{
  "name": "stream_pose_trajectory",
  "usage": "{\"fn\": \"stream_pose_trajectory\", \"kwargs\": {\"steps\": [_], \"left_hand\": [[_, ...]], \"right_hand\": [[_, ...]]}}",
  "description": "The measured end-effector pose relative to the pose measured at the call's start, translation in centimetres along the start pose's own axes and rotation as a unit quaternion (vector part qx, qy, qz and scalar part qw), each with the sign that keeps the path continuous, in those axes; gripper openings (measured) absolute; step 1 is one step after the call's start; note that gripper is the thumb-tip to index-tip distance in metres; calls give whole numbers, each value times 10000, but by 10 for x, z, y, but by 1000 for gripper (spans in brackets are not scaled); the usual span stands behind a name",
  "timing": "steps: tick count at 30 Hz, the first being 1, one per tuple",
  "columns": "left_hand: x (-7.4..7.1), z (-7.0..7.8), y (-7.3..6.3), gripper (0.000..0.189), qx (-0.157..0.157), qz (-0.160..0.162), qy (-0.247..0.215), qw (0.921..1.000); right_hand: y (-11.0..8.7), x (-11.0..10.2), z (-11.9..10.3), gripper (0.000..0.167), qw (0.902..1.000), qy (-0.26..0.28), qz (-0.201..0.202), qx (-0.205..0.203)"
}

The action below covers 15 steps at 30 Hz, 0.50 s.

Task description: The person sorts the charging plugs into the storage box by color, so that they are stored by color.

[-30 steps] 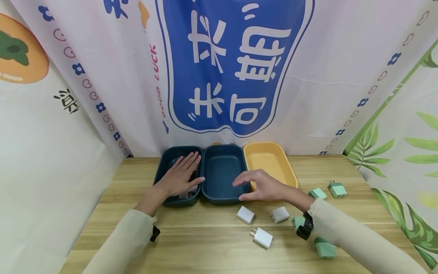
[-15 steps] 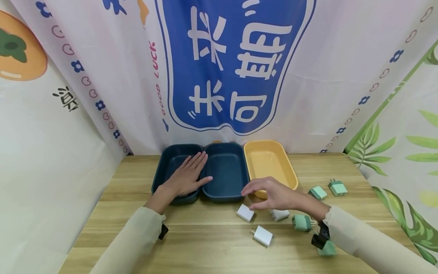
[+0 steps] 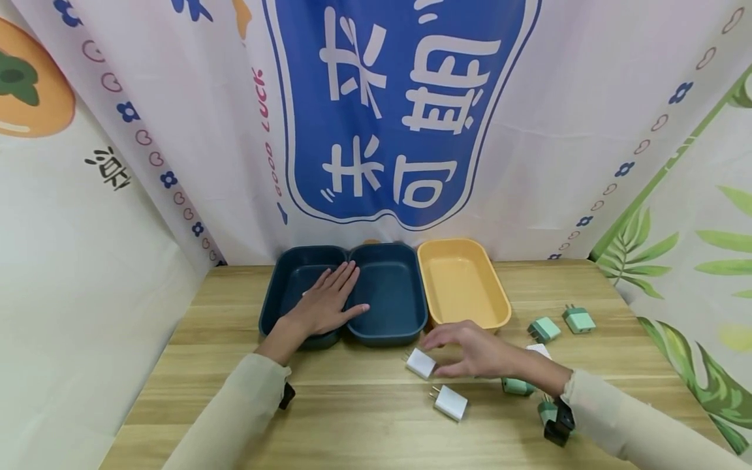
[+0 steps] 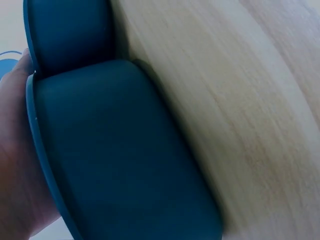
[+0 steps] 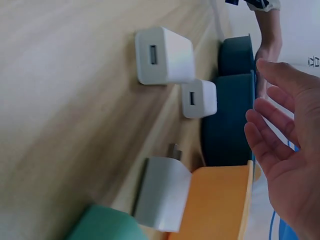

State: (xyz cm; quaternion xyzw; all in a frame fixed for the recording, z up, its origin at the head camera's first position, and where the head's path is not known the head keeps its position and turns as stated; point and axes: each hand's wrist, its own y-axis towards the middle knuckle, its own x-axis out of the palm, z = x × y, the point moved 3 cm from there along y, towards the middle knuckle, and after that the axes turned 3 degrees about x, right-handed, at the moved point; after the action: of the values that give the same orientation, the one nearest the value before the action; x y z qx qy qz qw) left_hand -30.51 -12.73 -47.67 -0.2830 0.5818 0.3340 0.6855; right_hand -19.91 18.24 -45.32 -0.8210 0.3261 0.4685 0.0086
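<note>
My left hand (image 3: 322, 307) lies over the left dark blue tray (image 3: 282, 287), fingers straight and pointing to the shared rim with the middle dark blue tray (image 3: 388, 297). In the left wrist view the hand (image 4: 20, 160) is along the tray rim. My right hand (image 3: 470, 351) hovers over the table in front of the yellow tray (image 3: 464, 287), fingers loosely bent and holding nothing. Beside its fingertips lies a white charger plug (image 3: 420, 363); a second white charger (image 3: 450, 403) is nearer the front. The right wrist view shows a further white charger (image 5: 162, 195) close to the yellow tray.
Several green chargers lie on the right of the table, among them one near the back (image 3: 578, 320) and one partly under the right forearm (image 3: 517, 386). A white piece (image 3: 538, 350) shows behind the forearm. A printed cloth (image 3: 235, 196) hangs behind the trays.
My right hand has drawn back from over the middle tray toward the front and right, above the chargers. My left hand has shifted slightly right, staying over the left tray.
</note>
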Motion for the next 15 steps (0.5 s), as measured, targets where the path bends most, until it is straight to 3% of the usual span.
{"fn": "stream_pose_trajectory", "kwargs": {"steps": [6, 15], "left_hand": [[6, -4, 3, 98, -72, -98, 134, 9998], [6, -3, 4, 96, -80, -114, 136, 9998]], "right_hand": [[-3, 14, 5, 39, 9994, -238, 6, 258], [-3, 24, 10, 41, 9980, -535, 87, 333]]}}
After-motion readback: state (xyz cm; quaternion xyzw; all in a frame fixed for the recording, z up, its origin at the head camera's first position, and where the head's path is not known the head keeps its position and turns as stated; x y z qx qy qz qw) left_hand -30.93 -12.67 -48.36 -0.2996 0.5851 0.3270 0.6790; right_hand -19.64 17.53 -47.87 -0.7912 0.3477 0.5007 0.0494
